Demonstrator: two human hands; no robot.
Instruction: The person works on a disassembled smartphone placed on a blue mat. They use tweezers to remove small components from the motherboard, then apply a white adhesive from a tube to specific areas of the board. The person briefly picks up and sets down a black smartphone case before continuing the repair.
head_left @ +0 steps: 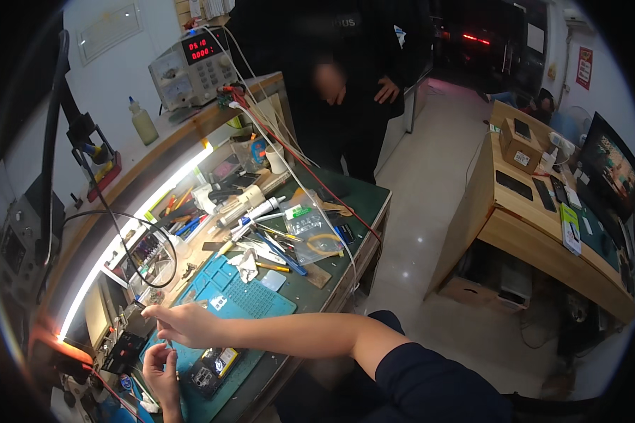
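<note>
My right hand [187,324] reaches across from the right over the blue repair mat [271,302]. Its fingers are pinched together, with a small dark tip showing near them; what they hold is too small to name. Just below it, my left hand [161,377] is raised with thumb and fingers closed around something thin that I cannot make out. The two hands are close together. Beside them on the mat lies an opened phone [208,371], its dark inside and a yellow-marked battery showing.
Tweezers, pens, a crumpled tissue [244,266] and a clear plastic bag [310,229] crowd the bench beyond the mat. A power supply [192,70] stands on the shelf above a bright light strip [130,243]. A person in dark clothes [331,84] stands past the bench's far end.
</note>
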